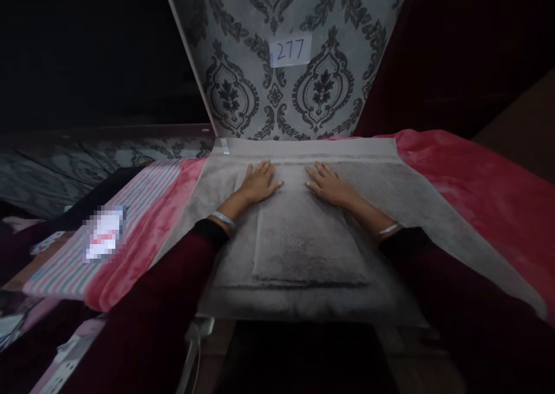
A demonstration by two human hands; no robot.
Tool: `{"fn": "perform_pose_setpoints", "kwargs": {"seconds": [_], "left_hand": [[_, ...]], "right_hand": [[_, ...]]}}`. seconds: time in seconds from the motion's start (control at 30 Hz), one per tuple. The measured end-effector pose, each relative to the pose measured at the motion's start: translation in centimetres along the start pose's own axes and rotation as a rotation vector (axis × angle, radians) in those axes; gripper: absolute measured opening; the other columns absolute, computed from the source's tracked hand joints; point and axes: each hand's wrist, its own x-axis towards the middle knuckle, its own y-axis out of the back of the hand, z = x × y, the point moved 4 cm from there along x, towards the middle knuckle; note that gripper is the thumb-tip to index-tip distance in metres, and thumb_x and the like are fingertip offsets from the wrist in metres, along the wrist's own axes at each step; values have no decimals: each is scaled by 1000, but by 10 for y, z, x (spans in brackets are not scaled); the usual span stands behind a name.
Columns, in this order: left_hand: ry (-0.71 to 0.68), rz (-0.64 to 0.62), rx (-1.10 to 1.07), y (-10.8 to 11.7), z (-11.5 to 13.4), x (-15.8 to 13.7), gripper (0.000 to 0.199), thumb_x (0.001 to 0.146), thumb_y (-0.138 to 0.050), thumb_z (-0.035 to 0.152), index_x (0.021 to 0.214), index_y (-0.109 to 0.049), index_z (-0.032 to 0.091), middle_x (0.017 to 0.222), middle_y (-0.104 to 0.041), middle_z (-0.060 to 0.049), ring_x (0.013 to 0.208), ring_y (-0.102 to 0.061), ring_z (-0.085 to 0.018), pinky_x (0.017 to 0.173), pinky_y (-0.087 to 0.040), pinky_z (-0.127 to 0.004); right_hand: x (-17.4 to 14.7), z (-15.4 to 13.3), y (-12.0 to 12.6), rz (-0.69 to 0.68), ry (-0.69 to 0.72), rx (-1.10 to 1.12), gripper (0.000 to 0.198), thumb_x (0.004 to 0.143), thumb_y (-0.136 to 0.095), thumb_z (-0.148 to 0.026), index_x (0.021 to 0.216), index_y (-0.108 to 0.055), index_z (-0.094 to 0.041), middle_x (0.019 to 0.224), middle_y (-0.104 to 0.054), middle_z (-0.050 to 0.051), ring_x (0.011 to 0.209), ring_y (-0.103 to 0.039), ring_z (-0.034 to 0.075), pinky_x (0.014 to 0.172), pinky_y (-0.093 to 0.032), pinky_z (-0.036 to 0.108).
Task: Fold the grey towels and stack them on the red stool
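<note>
A grey, fuzzy folded cloth (310,243) lies flat in the middle of a larger grey cloth (208,191). My left hand (259,183) rests palm down near the far left part of the folded cloth, fingers spread. Across from it, my right hand (327,184) lies flat near the far right part, its fingers also apart. Both hands press on fabric and grip nothing. The larger cloth spreads out under the folded one, with a pale band along its far edge.
Red plush fabric (481,191) lies under the grey cloth and shows at both sides. To the left are striped cloth (143,191) and a blurred-out patch (104,235). Behind stands a patterned wall with a paper label (290,50) reading 277, beside a large dark screen (95,52).
</note>
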Motion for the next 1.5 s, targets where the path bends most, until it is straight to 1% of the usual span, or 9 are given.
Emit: {"fn": "perform_pose_setpoints", "kwargs": {"seconds": [0.1, 0.2, 0.33, 0.5, 0.73, 1.0, 1.13, 1.3, 1.5], "left_hand": [[-267, -18, -27, -8, 31, -59, 80, 100, -38, 63, 164, -20, 19, 172, -16, -13, 160, -9, -28, 128, -3, -51], [-387, -75, -61, -28, 53, -109, 82, 97, -45, 63, 165, -20, 24, 172, -17, -11, 160, -10, -28, 129, -4, -50], [-364, -68, -95, -43, 58, -127, 76, 98, -49, 57, 163, -26, 27, 173, -17, -9, 160, -9, -28, 129, -3, -50], [-340, -104, -83, -39, 50, -136, 65, 100, -48, 51, 161, -33, 33, 173, -15, -4, 160, -8, -28, 128, -4, -51], [-273, -125, -52, -36, 34, -181, 57, 104, -35, 42, 161, -33, 34, 173, -18, -2, 160, -13, -23, 128, -4, -47], [-266, 12, -17, -36, 35, -209, 58, 102, -44, 47, 155, -45, 25, 168, -33, -9, 157, -21, -29, 128, -14, -52], [-379, 116, 19, -43, 64, -214, 62, 97, -56, 47, 152, -48, 19, 162, -42, -15, 152, -32, -33, 125, -24, -55], [-433, 257, 43, -48, 98, -207, 54, 98, -55, 36, 147, -50, 15, 152, -52, -19, 139, -48, -33, 113, -42, -52], [-347, 310, 90, -43, 122, -196, 57, 94, -61, 41, 142, -52, 12, 137, -59, -20, 125, -54, -34, 104, -46, -49]], "right_hand": [[-58, -32, -5, 3, 209, -2, 70, 102, -40, -63, 163, -31, -31, 172, -17, 7, 157, -10, 38, 123, -17, 64], [-104, -51, -21, -27, 283, -2, 69, 101, -43, -64, 162, -34, -34, 171, -20, 5, 157, -12, 37, 123, -16, 63], [-118, -53, -32, -27, 251, -28, 65, 102, -43, -60, 161, -34, -36, 172, -18, 3, 158, -10, 35, 124, -16, 63], [-117, -45, -27, -60, 244, -37, 63, 103, -42, -59, 161, -33, -37, 172, -16, 0, 158, -11, 33, 124, -16, 60], [-150, -15, -28, -67, 194, 33, 61, 103, -42, -54, 161, -35, -35, 171, -21, 1, 158, -12, 34, 124, -22, 60], [-201, 8, -32, 138, 0, 202, 58, 102, -38, -48, 154, -50, -24, 159, -46, 8, 149, -39, 32, 123, -30, 54], [-215, 0, -25, 272, -75, 378, 58, 98, -44, -45, 151, -53, -23, 148, -59, 8, 138, -52, 32, 118, -39, 54], [-218, -13, -13, 264, -108, 673, 48, 89, -60, -40, 134, -68, -25, 138, -67, 7, 129, -58, 31, 110, -47, 49], [-215, -27, -1, 144, -307, 1310, 39, 74, -78, -40, 110, -72, -26, 102, -71, 0, 79, -69, 18, 70, -62, 33]]}}
